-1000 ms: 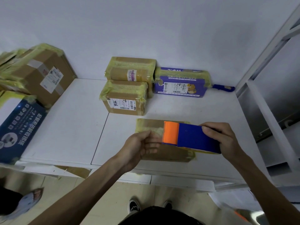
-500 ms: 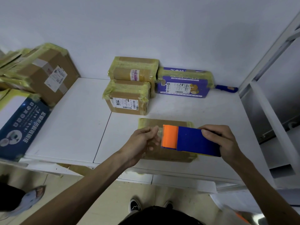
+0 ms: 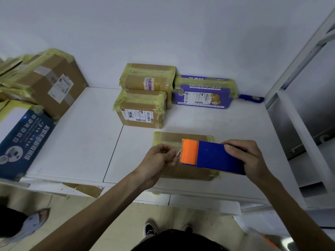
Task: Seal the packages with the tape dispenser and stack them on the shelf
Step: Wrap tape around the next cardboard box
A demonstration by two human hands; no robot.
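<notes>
Two hands engaged; step in hand is sealing. Item: flat brown cardboard package (image 3: 181, 137), edges taped yellow, lying on the white tabletop (image 3: 81, 142) directly beneath both hands. Right hand (image 3: 250, 156) — fingers (image 3: 233, 147) curled round the blue-and-orange plastic tape dispenser (image 3: 212, 158), held just above the package. Left hand (image 3: 159, 160) — fingertips together, pinching the loose clear tape end (image 3: 178, 153) at the orange mouth. Next move, as judged: draw tape out, press its end onto the package, run the dispenser across.
</notes>
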